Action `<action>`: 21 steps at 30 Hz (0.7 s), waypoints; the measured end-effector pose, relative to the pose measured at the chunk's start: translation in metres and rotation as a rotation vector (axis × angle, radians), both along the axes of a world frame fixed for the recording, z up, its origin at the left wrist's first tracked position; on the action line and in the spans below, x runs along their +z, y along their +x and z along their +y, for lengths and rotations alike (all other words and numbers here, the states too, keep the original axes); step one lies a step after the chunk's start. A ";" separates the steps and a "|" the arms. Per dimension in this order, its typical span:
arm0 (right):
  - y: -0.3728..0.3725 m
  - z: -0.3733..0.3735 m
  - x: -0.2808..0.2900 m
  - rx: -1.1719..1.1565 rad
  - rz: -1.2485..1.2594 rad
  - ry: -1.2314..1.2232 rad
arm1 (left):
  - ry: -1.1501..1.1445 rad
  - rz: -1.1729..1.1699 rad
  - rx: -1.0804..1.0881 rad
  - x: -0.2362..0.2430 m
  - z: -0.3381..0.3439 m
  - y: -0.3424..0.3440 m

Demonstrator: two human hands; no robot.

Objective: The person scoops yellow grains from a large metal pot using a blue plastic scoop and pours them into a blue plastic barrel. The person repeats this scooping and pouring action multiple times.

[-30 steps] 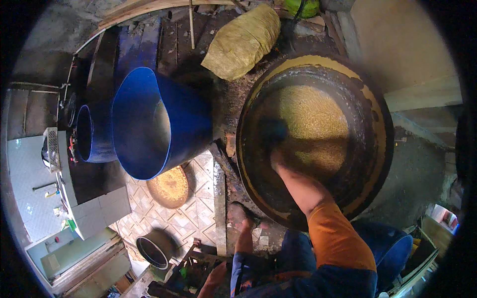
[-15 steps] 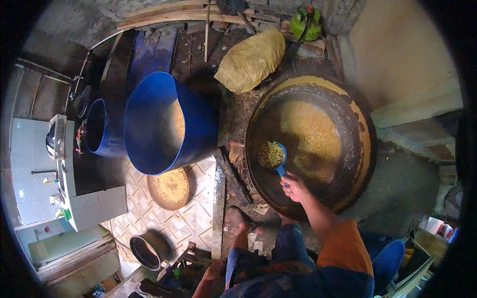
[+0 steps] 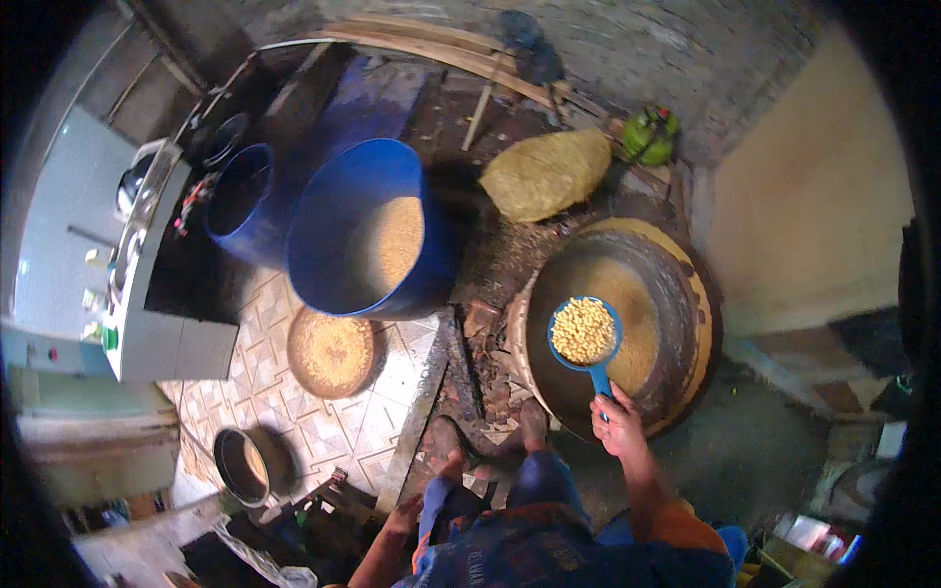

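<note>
My right hand (image 3: pixel 618 419) is closed round the handle of a blue plastic scoop (image 3: pixel 602 377), heaped with pale yellow beans (image 3: pixel 583 330). The scoop is held above a large round cauldron (image 3: pixel 701 343), apart from it. More beans lie in cloudy liquid inside the cauldron. My left hand (image 3: pixel 402 515) hangs low beside my left knee; its fingers are too small and dim to make out. Left of the cauldron stands a tall blue tub (image 3: pixel 328 220) with beans at its bottom.
On the tiled floor (image 3: pixel 392 421) sit a wide basket of beans (image 3: pixel 306 377) and a dark pot (image 3: pixel 230 456). A yellowish sack (image 3: pixel 549 174) and a green gas cylinder (image 3: pixel 647 137) lie beyond. Another blue tub (image 3: pixel 230 211) stands left, and a board wall (image 3: pixel 804 186) rises right.
The scoop of beans has risen from over the cauldron's inside toward me, up and slightly right. My view has turned and shifted left, so the tubs and cauldron sit differently in it.
</note>
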State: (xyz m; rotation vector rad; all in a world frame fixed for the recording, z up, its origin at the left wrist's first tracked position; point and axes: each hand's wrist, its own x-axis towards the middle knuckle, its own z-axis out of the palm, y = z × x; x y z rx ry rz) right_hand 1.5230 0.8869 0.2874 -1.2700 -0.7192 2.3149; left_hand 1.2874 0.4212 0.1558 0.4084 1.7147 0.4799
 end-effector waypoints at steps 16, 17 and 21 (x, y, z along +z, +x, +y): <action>-0.311 -0.126 -0.016 0.827 -0.086 0.099 | -0.148 -0.150 0.944 -0.005 -0.146 0.037; -0.342 -0.137 -0.024 0.903 -0.116 0.137 | -0.149 -0.155 0.964 -0.011 -0.158 0.044; -0.450 -0.164 -0.092 1.162 -0.374 0.644 | -0.171 -0.214 1.043 0.004 -0.169 0.045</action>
